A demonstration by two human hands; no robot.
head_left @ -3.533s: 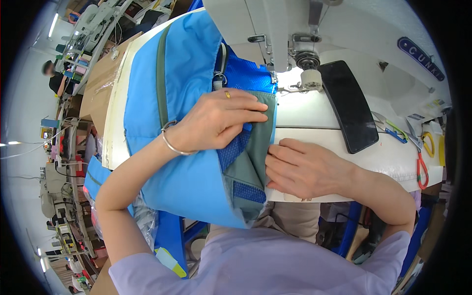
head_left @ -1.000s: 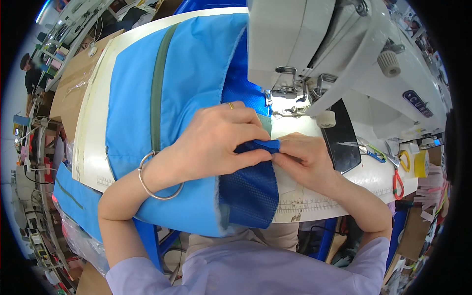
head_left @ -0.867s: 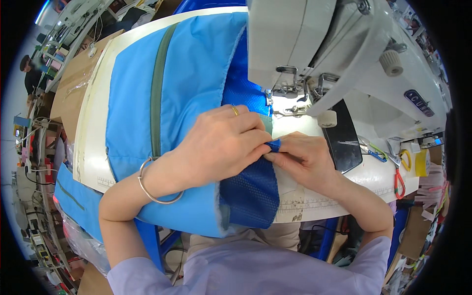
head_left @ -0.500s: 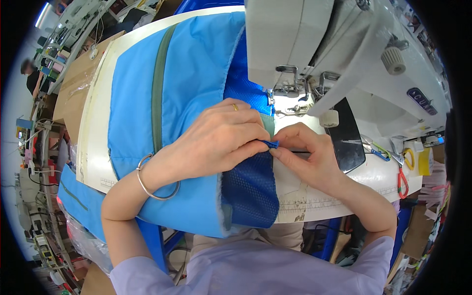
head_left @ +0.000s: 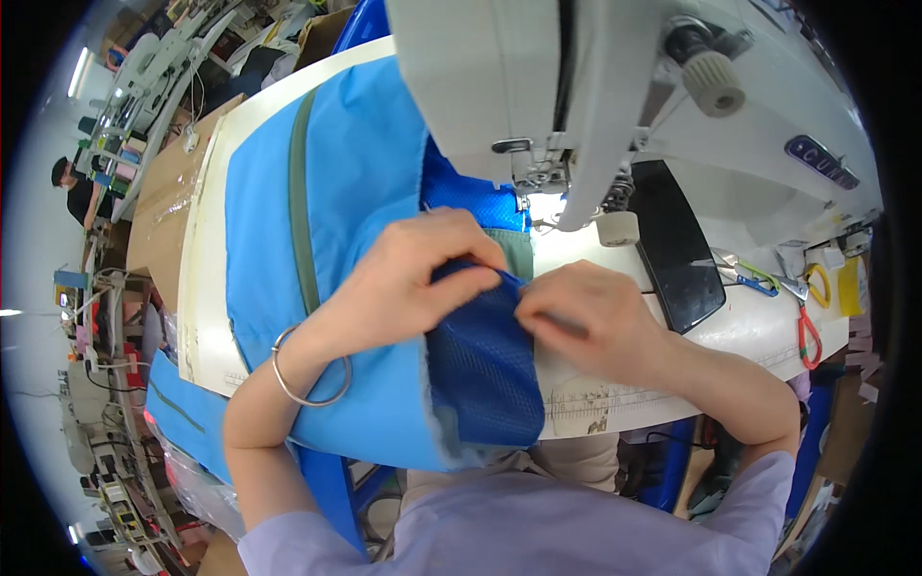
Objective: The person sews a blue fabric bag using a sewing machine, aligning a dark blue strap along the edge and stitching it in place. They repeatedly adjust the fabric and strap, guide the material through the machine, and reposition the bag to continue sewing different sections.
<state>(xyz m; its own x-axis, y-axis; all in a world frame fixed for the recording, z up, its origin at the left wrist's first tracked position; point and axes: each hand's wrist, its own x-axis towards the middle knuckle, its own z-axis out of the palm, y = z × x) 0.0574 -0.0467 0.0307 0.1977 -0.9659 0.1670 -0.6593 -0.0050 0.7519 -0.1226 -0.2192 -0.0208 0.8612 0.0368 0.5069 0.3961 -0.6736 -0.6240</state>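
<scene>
A light blue fabric piece [head_left: 360,173] with a grey-green strip [head_left: 301,202] down it lies on the sewing machine's bed. Along its right side is dark blue mesh fabric [head_left: 485,360]. My left hand [head_left: 413,278], a bangle at the wrist, pinches the mesh's upper edge between thumb and fingers. At the mesh's right edge, my right hand [head_left: 595,317] has its fingertips curled closed on the fabric; they are slightly blurred. Just beyond both hands, a grey-green patch [head_left: 509,252] sits by the presser foot [head_left: 523,204] of the white sewing machine [head_left: 490,86].
Right of the needle area lies a black flat panel [head_left: 677,250]. Farther right are red-handled scissors [head_left: 809,336], blue-handled snips [head_left: 759,280] and a yellow-handled tool [head_left: 818,285]. Cardboard [head_left: 168,206] stands at the left. A ruler strip [head_left: 624,411] runs along the near edge.
My hands have moved slightly apart, and the small folded blue edge between them has opened into a stretched mesh edge. More of the grey-green patch shows. The whole view has shifted a little.
</scene>
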